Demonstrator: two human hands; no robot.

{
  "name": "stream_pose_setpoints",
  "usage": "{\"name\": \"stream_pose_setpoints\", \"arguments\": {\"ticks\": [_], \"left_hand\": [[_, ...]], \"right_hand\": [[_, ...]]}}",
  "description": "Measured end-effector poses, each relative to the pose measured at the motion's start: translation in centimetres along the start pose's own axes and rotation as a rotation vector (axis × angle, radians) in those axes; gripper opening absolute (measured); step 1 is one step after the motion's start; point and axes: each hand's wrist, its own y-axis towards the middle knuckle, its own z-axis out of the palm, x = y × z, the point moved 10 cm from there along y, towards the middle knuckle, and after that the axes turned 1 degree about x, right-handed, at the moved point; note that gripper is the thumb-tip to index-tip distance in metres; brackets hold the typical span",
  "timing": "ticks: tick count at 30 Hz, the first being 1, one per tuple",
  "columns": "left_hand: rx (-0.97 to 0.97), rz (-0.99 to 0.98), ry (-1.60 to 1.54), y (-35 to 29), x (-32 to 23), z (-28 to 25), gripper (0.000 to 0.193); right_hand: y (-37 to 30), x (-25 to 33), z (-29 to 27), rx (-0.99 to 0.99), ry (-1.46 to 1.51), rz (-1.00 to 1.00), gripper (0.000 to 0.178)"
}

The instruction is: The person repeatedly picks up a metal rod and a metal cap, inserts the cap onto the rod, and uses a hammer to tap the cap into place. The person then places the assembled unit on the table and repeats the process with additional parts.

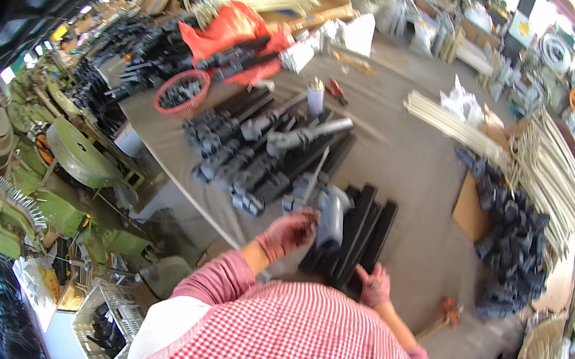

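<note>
My left hand (289,233), in a reddish, dirty-looking glove, is closed just left of a grey cylindrical piece (331,220). What its fingers hold is blurred. A thin pale rod (314,177) slants up and away just beyond them. Beside the near ends of several long black bars (365,237) is my right hand (376,286), gloved too, thumb and fingers apart. It holds nothing I can see. Further off to the left lie rows of black bars with grey fittings (235,165) on their ends, and looser grey-headed pieces (307,137) lie across them.
Past the rows stand a spray can (315,97), red-handled pliers (337,92) and a pink basket (183,92) of small parts. Dark fittings (515,246) and pale strips (545,177) are heaped at right. An orange-headed tool (450,313) lies near. Green machinery (80,152) borders the table's left side.
</note>
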Motion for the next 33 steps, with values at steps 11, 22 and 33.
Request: {"name": "stream_pose_setpoints", "arguments": {"ticks": [11, 22, 33], "left_hand": [[-0.469, 0.224, 1.016, 2.1, -0.4, -10.8, 0.040], [-0.510, 0.232, 2.323, 4.0, -0.4, -5.2, 0.052], [0.095, 0.622, 2.088, -5.4, -3.4, -9.5, 0.033]], "right_hand": [[-5.3, 1.3, -14.8, -0.352, 0.078, -0.393, 0.044], [-7.9, -10.8, -16.3, -0.779, 1.444, 0.363, 0.028], [-3.7, -5.4, -17.5, -0.316, 2.019, 0.115, 0.026]]}}
